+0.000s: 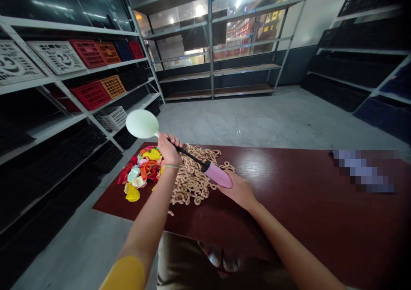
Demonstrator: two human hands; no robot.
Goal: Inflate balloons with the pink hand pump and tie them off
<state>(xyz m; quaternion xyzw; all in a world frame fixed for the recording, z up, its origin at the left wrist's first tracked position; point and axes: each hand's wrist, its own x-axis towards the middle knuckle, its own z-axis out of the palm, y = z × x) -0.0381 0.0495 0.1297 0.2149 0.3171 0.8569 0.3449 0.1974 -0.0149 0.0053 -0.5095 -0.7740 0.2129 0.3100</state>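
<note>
Yellow sleeve cloth and brown trousers are showing closest, below the near edge of the dark red tabletop. From where I'm standing, both of the person's hands are holding one pink-and-black balloon pump, which is slanting above the tabletop's left half. The right hand is wrapping around the pink barrel; the left hand is curling its fingers tightly around the far black end. From that fist a mint-green balloon is bulging out, hanging in the air beyond the far left corner.

I'm judging the left grip to be the weak spot: its fingers are hiding the join, so I cannot tell how firmly the neck is sitting. If that grip is slackening during a pump stroke, the balloon could be flying off past the far edge; too much air could be bursting it. Limp balloons are lying near the left edge, with tan curls heaping beside them. Low-swinging wrists could be sweeping some off, particularly one stray curl resting nearest the near edge.
</note>
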